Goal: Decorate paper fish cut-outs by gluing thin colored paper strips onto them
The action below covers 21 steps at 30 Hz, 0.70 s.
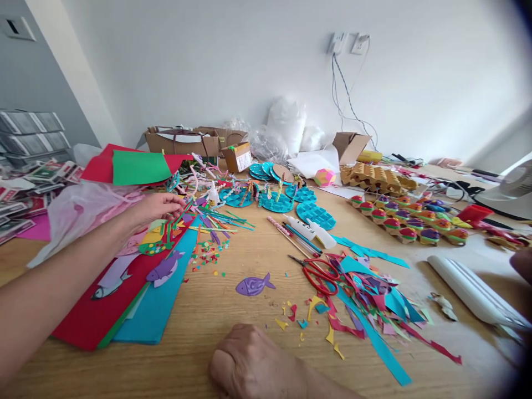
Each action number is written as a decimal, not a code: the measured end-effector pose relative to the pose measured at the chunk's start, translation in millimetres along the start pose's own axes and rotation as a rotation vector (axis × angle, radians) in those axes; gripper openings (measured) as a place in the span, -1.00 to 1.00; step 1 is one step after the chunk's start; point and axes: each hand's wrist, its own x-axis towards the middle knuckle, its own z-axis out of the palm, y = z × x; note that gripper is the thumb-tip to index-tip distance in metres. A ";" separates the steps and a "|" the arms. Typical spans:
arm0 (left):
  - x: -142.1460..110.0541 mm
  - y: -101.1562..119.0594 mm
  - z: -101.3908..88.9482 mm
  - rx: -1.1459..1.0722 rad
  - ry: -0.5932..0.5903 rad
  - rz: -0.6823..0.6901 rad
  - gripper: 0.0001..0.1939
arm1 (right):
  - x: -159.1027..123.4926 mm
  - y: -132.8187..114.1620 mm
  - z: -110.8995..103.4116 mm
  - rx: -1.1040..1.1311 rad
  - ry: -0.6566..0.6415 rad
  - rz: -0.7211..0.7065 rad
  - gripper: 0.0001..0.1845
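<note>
My left hand (160, 207) reaches over a heap of cut paper pieces and thin strips at the left, its fingers loosely stretched and nothing visible in them. Below it, paper fish lie on a red sheet (103, 302), among them a purple fish (165, 268). A single purple paper fish (254, 285) with drawn lines lies flat on the wooden table (224, 316). Nearer to me, my right hand (245, 360) rests on the tabletop as a closed fist; nothing sticks out of it. Red-handled scissors (320, 275) lie beyond it to the right, touching the paper scraps.
Colourful paper offcuts (378, 299) spread right of the scissors. White glue bottles (310, 230) and blue-painted discs (276, 202) stand further back. Painted egg-carton pieces (409, 219) and a white pouch (474, 291) are at the right. Cardboard boxes (183, 142) line the wall.
</note>
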 end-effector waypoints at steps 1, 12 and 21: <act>-0.2 -2.4 -1.3 0.059 -0.018 0.007 -0.68 | 0.4 -0.2 -1.2 0.015 0.005 0.004 -0.93; 28.2 1.7 34.2 0.558 -0.143 0.207 -0.73 | 1.0 0.6 -1.5 -0.055 -0.050 -0.042 -0.84; 70.1 -6.4 61.4 0.905 -0.109 0.340 -0.79 | 0.5 6.6 -1.0 -0.054 -0.114 -0.046 -0.84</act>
